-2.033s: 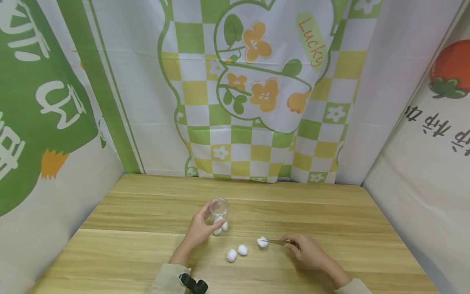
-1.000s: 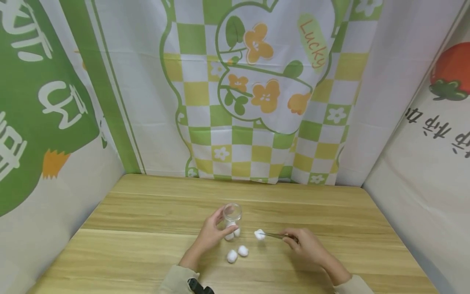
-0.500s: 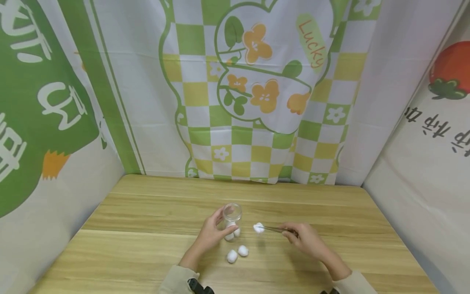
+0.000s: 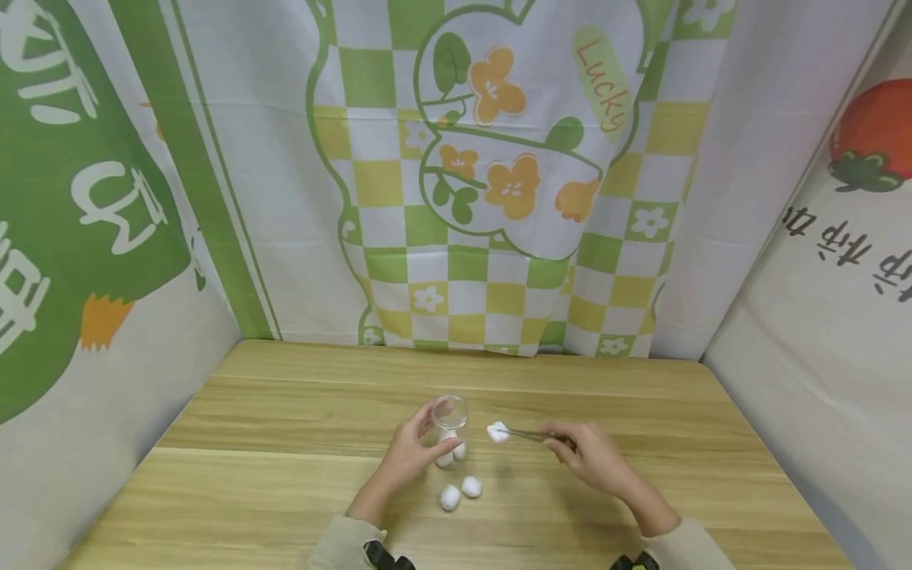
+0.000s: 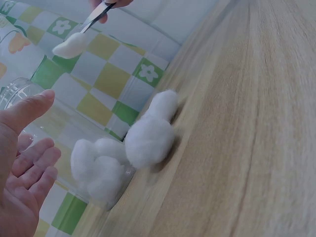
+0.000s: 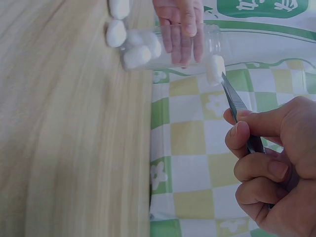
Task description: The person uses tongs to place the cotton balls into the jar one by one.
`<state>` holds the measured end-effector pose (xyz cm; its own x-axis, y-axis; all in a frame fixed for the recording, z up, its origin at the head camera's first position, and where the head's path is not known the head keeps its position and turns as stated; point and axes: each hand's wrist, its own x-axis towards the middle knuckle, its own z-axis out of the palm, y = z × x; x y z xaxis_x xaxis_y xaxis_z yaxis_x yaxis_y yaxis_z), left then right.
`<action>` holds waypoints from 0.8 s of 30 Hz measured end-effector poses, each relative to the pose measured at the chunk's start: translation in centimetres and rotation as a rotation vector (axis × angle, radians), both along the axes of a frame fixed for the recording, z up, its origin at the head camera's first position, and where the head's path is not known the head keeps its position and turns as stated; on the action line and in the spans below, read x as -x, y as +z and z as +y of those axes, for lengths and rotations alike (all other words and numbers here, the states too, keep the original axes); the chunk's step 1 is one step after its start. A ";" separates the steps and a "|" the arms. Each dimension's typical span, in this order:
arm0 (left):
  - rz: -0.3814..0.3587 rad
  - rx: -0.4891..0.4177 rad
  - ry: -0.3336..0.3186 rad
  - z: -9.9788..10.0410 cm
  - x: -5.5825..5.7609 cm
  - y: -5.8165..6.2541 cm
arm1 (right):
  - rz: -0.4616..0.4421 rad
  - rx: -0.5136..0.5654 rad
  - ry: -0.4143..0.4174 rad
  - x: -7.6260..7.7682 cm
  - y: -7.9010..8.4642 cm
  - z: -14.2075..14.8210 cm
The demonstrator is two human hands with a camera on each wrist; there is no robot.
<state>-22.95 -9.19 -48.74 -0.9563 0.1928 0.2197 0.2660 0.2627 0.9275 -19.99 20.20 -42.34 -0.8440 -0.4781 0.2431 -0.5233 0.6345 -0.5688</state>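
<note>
My left hand holds a clear jar upright on the table, thumb on one side and fingers on the other. Several white cotton balls lie in the jar's bottom. In my right hand are metal tweezers, pinched between thumb and fingers. Their tips grip one cotton ball, raised above the table just right of the jar. In the right wrist view this cotton ball appears level with the jar's mouth. Two loose cotton balls sit side by side on the table in front of the jar.
The wooden table runs back to a green-and-yellow checked curtain. Printed cloth hangs along the right side, and more covers the left.
The left hand moved right with the jar, then stayed still. My right hand lifted the cotton ball in the tweezers off the table and carried it slightly left, towards the jar.
</note>
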 end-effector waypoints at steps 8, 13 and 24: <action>-0.001 -0.015 0.004 0.0 -0.1 0.2 | 0.003 0.012 0.005 0.4 0.9 -0.8; -0.005 -0.024 0.003 0.1 -0.1 0.3 | 0.008 0.022 0.008 0.6 1.3 -1.1; -0.006 -0.033 0.005 0.2 0.0 0.1 | 0.014 0.048 0.023 1.0 2.2 -2.3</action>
